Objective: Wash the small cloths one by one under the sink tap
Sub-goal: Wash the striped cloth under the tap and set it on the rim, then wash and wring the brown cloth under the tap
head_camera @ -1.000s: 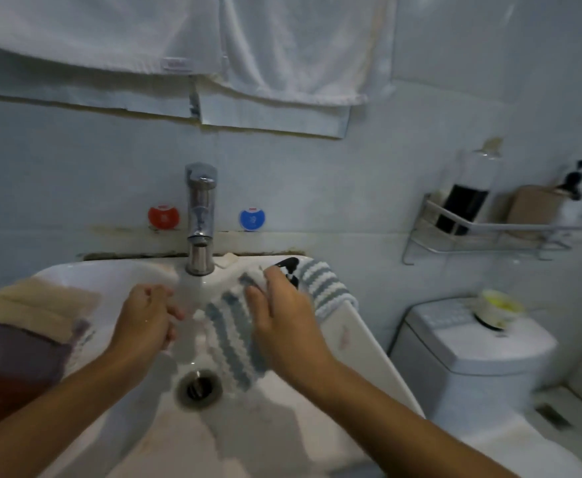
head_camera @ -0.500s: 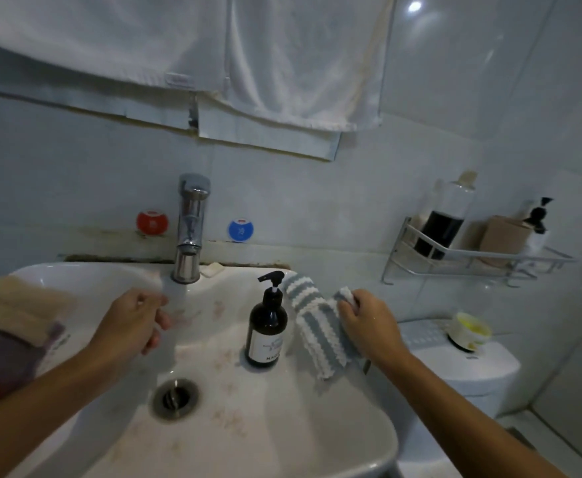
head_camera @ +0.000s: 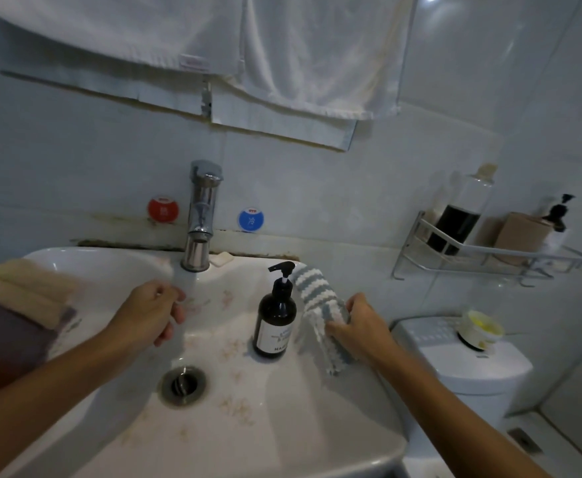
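**Next cloth waits on the left; washed one draped on the right**

Far left, the stack of folded cloths point(head_camera: 17, 305) sits on the sink's point(head_camera: 282, 443) left rim, its long side running back toward the wall. Just beside it, the left hand point(head_camera: 148, 312) hangs with fingers loosely curled and holding nothing, right at the stream under the tap point(head_camera: 201, 215). That hand is clearly the nearer one for the next pickup, I'd say. Moving across, the pump soap bottle point(head_camera: 275, 315) stands upright. On the right rim, the right hand point(head_camera: 358, 326) grips the striped cloth point(head_camera: 317, 298), which drapes over the edge, well apart from the stack.
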`<state>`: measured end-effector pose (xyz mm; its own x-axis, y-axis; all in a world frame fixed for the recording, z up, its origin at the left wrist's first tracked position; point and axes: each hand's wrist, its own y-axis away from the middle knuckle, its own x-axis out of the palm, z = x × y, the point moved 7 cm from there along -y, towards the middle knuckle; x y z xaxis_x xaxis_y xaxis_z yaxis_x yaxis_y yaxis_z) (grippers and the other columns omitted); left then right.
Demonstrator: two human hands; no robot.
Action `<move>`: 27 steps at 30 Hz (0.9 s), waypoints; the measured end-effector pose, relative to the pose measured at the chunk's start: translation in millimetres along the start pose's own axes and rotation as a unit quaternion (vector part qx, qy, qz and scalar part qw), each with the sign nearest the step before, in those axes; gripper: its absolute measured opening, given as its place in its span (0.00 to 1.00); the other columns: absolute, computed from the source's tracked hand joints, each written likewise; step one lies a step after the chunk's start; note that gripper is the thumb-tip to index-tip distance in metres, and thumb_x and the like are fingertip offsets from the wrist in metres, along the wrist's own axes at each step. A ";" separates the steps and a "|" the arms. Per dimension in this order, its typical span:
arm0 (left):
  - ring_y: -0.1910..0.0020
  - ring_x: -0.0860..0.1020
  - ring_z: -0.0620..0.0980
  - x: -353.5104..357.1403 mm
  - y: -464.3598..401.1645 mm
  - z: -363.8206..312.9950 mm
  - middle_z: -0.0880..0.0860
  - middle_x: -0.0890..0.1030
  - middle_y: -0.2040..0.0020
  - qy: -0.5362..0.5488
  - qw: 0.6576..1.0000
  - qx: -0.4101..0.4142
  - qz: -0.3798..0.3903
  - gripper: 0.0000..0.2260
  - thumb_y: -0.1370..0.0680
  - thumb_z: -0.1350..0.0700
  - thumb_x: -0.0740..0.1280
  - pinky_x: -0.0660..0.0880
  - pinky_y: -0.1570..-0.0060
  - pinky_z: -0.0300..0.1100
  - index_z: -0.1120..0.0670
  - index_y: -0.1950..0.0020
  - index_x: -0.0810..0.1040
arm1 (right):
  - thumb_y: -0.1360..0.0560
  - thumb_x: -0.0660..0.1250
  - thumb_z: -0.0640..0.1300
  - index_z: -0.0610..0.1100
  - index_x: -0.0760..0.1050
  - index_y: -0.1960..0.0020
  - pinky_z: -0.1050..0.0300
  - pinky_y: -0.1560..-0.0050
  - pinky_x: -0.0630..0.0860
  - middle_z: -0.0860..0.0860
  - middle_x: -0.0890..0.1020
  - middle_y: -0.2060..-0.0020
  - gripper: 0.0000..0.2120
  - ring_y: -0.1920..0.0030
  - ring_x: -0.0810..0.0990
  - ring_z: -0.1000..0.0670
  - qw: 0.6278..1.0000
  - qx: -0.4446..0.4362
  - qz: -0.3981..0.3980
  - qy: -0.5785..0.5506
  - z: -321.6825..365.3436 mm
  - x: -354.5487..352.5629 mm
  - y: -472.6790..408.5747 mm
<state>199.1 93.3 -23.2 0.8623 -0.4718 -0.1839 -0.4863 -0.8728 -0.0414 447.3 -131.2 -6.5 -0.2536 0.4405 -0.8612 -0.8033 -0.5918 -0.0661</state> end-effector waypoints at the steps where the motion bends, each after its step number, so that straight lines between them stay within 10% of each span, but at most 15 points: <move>1: 0.78 0.67 0.52 0.4 -0.6 0.8 0.59 0.74 0.67 -0.006 1.000 0.001 0.005 0.10 0.18 0.63 0.55 0.61 0.81 0.33 0.63 0.51 0.75 | 0.24 0.69 0.52 0.44 0.64 0.45 0.55 0.56 0.69 0.45 0.76 0.46 0.18 0.52 0.76 0.46 1.000 0.006 0.006 0.009 1.5 0.3 -1.4; 8: 0.74 0.74 0.52 -0.5 0.1 -8.8 0.50 0.79 0.69 -0.207 0.972 0.103 0.033 0.10 0.19 0.58 0.59 0.72 0.70 0.43 0.55 0.59 0.75 | 0.22 0.54 0.68 0.43 0.69 0.34 0.47 0.41 0.72 0.42 0.74 0.37 0.31 0.36 0.73 0.40 0.953 0.022 -0.095 0.285 26.1 -17.9 22.7; 12: 0.51 0.78 0.60 -4.4 17.4 -28.5 0.57 0.81 0.50 -0.445 0.879 0.163 0.050 0.12 0.18 0.47 0.57 0.72 0.56 0.47 0.54 0.51 0.73 | 0.29 0.74 0.51 0.38 0.76 0.57 0.45 0.60 0.76 0.38 0.79 0.60 0.16 0.58 0.79 0.36 0.928 -0.156 -0.237 0.242 84.5 -16.0 70.8; 22: 0.59 0.69 0.42 -150.9 75.4 -49.7 0.45 0.74 0.58 -0.415 0.853 0.300 -0.096 0.02 0.23 0.57 0.65 0.65 0.58 0.39 0.52 0.55 0.75 | 0.22 0.65 0.50 0.48 0.79 0.55 0.53 0.55 0.71 0.51 0.81 0.57 0.07 0.56 0.77 0.49 0.900 -0.429 0.078 -0.006 251.1 114.4 130.1; 27: 0.58 0.78 0.49 -232.2 73.1 -9.8 0.51 0.80 0.55 -0.365 0.901 0.186 -0.144 0.04 0.23 0.64 0.66 0.73 0.55 0.42 0.57 0.51 0.79 | 0.21 0.66 0.49 0.44 0.77 0.44 0.50 0.48 0.75 0.47 0.81 0.48 0.10 0.48 0.79 0.44 0.885 -0.446 0.119 -0.060 315.4 159.4 146.4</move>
<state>-35.3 137.9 26.1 0.7034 0.0935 -0.7046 -0.3881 -0.7799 -0.4910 119.3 65.3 5.5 -0.4569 0.2679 -0.8482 0.0126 -0.9515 -0.3073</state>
